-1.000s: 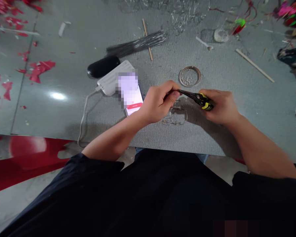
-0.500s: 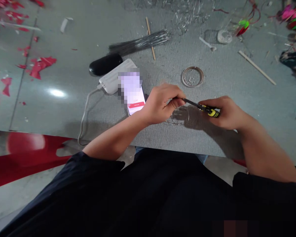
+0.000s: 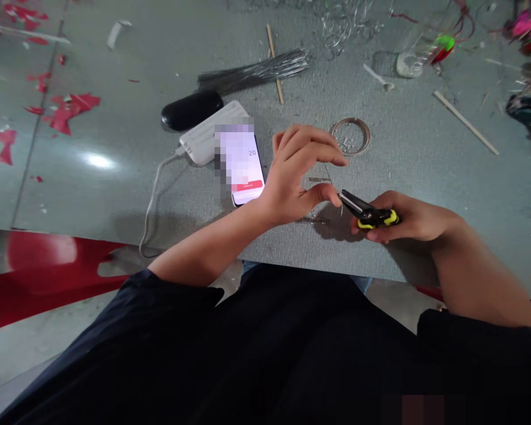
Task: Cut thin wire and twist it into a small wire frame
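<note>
My right hand (image 3: 409,218) is closed round the black and yellow handles of a pair of pliers (image 3: 367,212), whose jaws point left toward my left thumb. My left hand (image 3: 298,171) hovers over the grey table (image 3: 425,171) with its fingers spread and curled; the thumb tip nearly touches the plier jaws. Whether a thin wire runs between thumb and jaws is too fine to make out. A small bent wire piece (image 3: 314,219) lies on the table under the hand. A coil of wire (image 3: 350,136) lies just beyond my left fingers.
A phone (image 3: 241,165) leans on a white power bank (image 3: 203,139) with a cable, beside a black case (image 3: 188,110). A bundle of straight wires (image 3: 254,72), wooden sticks (image 3: 464,121), wire scraps and red paper bits (image 3: 68,112) litter the table. A red stool (image 3: 48,265) stands at the left.
My left hand has opened its fingers and lifted away from the plier jaws. My right hand with the pliers has dropped lower and nearer the table's front edge.
</note>
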The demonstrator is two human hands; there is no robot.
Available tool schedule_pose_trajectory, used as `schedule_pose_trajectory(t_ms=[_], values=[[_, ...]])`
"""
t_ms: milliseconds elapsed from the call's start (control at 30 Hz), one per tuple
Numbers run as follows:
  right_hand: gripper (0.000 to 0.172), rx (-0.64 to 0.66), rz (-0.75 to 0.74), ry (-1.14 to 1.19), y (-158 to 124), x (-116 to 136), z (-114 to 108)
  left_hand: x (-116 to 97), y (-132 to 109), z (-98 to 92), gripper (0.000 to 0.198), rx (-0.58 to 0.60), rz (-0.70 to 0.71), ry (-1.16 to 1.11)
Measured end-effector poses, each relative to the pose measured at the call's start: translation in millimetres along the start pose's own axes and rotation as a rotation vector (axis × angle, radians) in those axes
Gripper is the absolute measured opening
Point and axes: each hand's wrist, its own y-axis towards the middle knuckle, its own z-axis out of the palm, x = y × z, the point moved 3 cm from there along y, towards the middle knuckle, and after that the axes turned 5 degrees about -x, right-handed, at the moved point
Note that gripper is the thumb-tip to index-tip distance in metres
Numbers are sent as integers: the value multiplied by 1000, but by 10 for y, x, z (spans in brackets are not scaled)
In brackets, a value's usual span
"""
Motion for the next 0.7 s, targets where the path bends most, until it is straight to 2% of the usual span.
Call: schedule_pose_trajectory(t_ms=[100,233,300,367,433,500,600,700], values=[[32,146,17,103,13,-60,26,28,4,14,83,-66,33,-50],[41,368,-5,232,85,-136,114,59,46,12,113,-206,257,-188],[44,434,24,266,118,-165,150,114,69,39,112,-275,293,-159],[45,438,31,276,127,-156,156,153,71,67,105,-317,306,-203],[44,365,28,233,106,-111,128,138,42,79,95,-319,344,-331],[41,237,38,139,59,-41,80,103,18,117,76,-174,235,-378],[39,25,42,-23,-19,73,22,-15,-17,89,65,-123,145,-369],[33,-160,-26,-163,-46,158,11,-130,-3,22,62,-35,6,-285]])
